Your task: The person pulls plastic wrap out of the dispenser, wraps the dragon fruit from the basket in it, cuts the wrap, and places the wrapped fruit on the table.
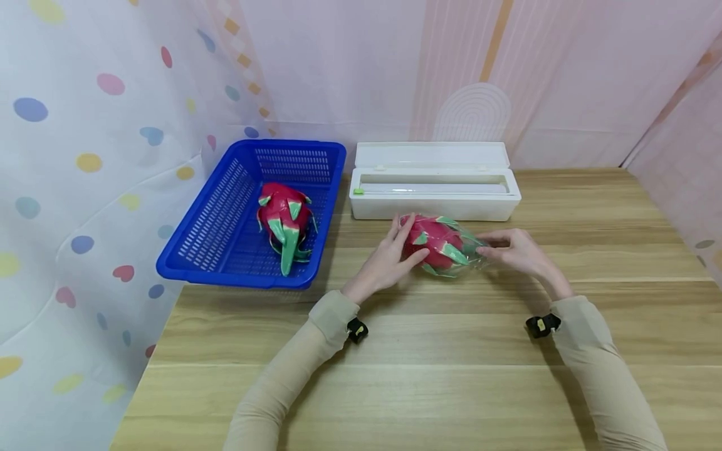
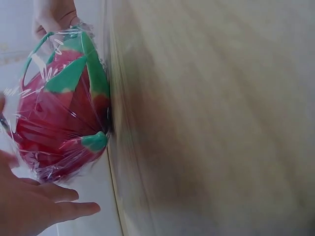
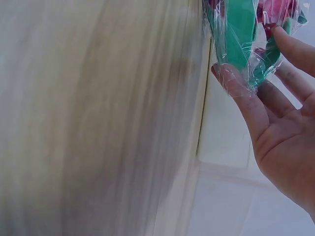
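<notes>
In the head view, a wrapped dragon fruit [image 1: 442, 252] is lying on the desk [image 1: 451, 351], just near of the white film dispenser [image 1: 434, 181]. The left hand [image 1: 389, 260] is cupping its left side with a loose, relaxed grip; the right hand [image 1: 516, 250] is pinching the film at its right end. Far left, a blue basket [image 1: 225, 213] is holding a second dragon fruit [image 1: 286, 219].

In the left wrist view, the wrapped dragon fruit [image 2: 61, 105] is resting against the desk [image 2: 211, 118], with the left hand [image 2: 29, 206] touching it, fingers straight.

In the right wrist view, the right hand [image 3: 280, 123] is gripping the film-covered green tip [image 3: 241, 39].
</notes>
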The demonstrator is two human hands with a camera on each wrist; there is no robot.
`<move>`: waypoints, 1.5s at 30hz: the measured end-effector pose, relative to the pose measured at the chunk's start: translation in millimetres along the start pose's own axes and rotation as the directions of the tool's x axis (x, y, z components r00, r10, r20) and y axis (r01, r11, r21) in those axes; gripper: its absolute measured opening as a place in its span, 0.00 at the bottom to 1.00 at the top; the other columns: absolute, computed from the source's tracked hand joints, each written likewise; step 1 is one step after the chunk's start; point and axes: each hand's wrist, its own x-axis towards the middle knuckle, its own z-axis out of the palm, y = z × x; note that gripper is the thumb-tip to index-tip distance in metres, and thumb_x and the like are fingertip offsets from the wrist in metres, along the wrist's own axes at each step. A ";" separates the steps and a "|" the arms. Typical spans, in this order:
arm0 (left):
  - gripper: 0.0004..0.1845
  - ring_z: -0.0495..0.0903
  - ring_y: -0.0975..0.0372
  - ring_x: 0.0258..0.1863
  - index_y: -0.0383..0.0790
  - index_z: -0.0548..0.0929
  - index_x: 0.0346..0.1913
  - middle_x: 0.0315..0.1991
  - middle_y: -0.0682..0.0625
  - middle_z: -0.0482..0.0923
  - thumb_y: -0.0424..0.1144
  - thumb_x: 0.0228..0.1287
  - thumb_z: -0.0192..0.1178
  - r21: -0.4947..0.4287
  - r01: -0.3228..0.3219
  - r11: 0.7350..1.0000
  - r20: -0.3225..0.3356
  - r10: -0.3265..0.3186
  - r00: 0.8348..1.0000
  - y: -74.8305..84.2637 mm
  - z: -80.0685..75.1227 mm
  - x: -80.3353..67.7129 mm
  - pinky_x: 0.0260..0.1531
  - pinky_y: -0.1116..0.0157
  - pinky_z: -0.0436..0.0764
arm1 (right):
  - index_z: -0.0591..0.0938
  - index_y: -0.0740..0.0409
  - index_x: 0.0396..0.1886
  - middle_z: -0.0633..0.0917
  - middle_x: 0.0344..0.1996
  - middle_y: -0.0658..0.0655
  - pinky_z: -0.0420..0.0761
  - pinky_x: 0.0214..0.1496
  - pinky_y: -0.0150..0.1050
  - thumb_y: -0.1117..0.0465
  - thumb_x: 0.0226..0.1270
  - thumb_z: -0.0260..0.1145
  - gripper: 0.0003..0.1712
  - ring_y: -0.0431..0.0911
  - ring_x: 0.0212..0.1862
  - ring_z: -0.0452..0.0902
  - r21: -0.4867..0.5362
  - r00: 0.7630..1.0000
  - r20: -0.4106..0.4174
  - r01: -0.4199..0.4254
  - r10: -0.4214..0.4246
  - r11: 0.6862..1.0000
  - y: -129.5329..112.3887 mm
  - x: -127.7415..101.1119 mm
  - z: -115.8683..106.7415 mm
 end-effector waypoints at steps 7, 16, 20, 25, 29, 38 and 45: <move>0.40 0.60 0.39 0.69 0.56 0.45 0.76 0.77 0.38 0.35 0.59 0.67 0.50 0.065 0.005 0.998 0.002 -0.005 1.000 2.9 1.3 0.3 0.63 0.42 0.67 | 0.76 0.69 0.58 0.82 0.50 0.71 0.80 0.52 0.53 0.59 0.66 0.61 0.25 0.62 0.53 0.79 -0.085 0.998 0.009 0.064 -0.063 0.994 -7.1 -0.7 1.2; 0.38 0.61 0.41 0.69 0.54 0.49 0.75 0.76 0.38 0.41 0.57 0.68 0.52 0.091 -0.017 0.996 -0.038 0.021 0.999 2.1 1.4 1.4 0.64 0.43 0.67 | 0.59 0.55 0.73 0.64 0.70 0.67 0.64 0.64 0.68 0.53 0.66 0.58 0.37 0.66 0.69 0.60 -0.299 0.986 0.026 0.164 -0.164 0.940 -32.6 6.6 7.9; 0.37 0.61 0.40 0.69 0.54 0.50 0.75 0.76 0.37 0.43 0.56 0.68 0.52 0.099 -0.026 0.995 -0.037 0.030 0.999 3.0 -0.4 0.9 0.64 0.43 0.67 | 0.57 0.51 0.74 0.58 0.73 0.63 0.65 0.64 0.67 0.53 0.68 0.58 0.38 0.63 0.71 0.57 -0.266 0.966 0.047 0.258 -0.255 0.929 -40.9 10.8 17.8; 0.39 0.58 0.39 0.70 0.53 0.48 0.76 0.76 0.36 0.40 0.56 0.68 0.52 0.064 -0.020 0.998 -0.022 0.021 1.000 3.2 -2.5 0.6 0.64 0.41 0.66 | 0.55 0.43 0.75 0.54 0.75 0.59 0.75 0.56 0.64 0.45 0.63 0.63 0.44 0.62 0.70 0.61 -0.326 0.946 0.050 0.319 -0.321 0.890 -50.5 16.1 30.3; 0.44 0.54 0.39 0.72 0.53 0.42 0.76 0.77 0.39 0.37 0.58 0.66 0.54 -0.004 -0.001 1.000 0.004 0.001 1.000 1.7 -3.6 0.4 0.63 0.38 0.63 | 0.56 0.41 0.74 0.56 0.74 0.60 0.78 0.53 0.61 0.40 0.58 0.67 0.48 0.63 0.68 0.63 -0.430 0.922 0.041 0.364 -0.385 0.826 -56.8 22.2 40.4; 0.48 0.46 0.43 0.75 0.49 0.36 0.76 0.77 0.41 0.32 0.62 0.66 0.51 0.070 -0.017 0.997 0.035 0.015 0.999 0.7 -6.4 -3.1 0.67 0.40 0.58 | 0.65 0.45 0.70 0.65 0.69 0.60 0.82 0.42 0.56 0.46 0.54 0.72 0.44 0.63 0.56 0.73 -0.536 0.892 0.006 0.384 -0.451 0.752 -60.7 28.8 50.8; 0.40 0.43 0.41 0.75 0.49 0.45 0.76 0.77 0.40 0.41 0.60 0.69 0.46 0.411 -0.068 0.909 -0.048 0.096 0.994 5.2 -16.4 -11.7 0.68 0.40 0.57 | 0.66 0.46 0.70 0.66 0.68 0.61 0.83 0.40 0.56 0.45 0.54 0.72 0.44 0.63 0.58 0.72 -0.532 0.880 -0.008 0.398 -0.475 0.747 -60.9 29.9 51.4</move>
